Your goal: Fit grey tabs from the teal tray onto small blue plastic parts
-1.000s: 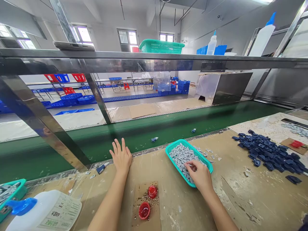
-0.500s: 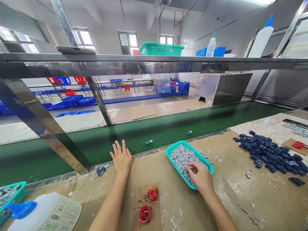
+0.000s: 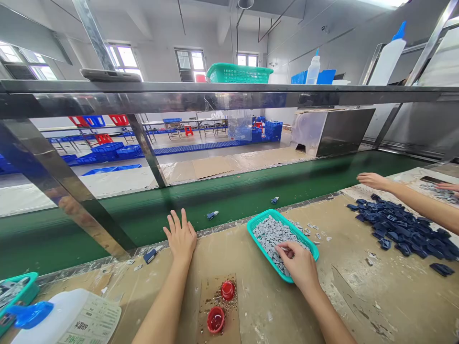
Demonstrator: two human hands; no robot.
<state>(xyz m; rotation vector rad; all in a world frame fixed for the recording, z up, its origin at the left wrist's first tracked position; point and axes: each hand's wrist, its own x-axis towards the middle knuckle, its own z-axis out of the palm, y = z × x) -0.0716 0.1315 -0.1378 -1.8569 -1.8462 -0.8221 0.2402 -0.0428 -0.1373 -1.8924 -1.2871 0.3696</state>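
Observation:
My left hand [image 3: 181,235] lies flat on the brown table top, fingers spread, right at the edge of the green conveyor belt [image 3: 229,191]. My right hand [image 3: 299,262] rests inside a teal tray [image 3: 255,221] of small grey parts [image 3: 269,233], with thumb and fingers pinched on one grey piece. Two small blue-and-grey parts [image 3: 212,215] ride on the belt, one beyond my left hand, the other [image 3: 274,200] farther right. Another blue part [image 3: 149,255] lies on the table to the left of my left hand.
Two red caps [image 3: 227,290] sit on a cardboard scrap between my arms. A white bottle with a blue cap [image 3: 68,319] lies at bottom left. A heap of dark blue parts [image 3: 401,227] lies at right, where another person's arm [image 3: 405,197] reaches over it. A steel shelf [image 3: 229,91] spans overhead.
Another person's arm has come in at the right over the blue parts. The two small parts on the belt have drifted left. My hands have hardly moved.

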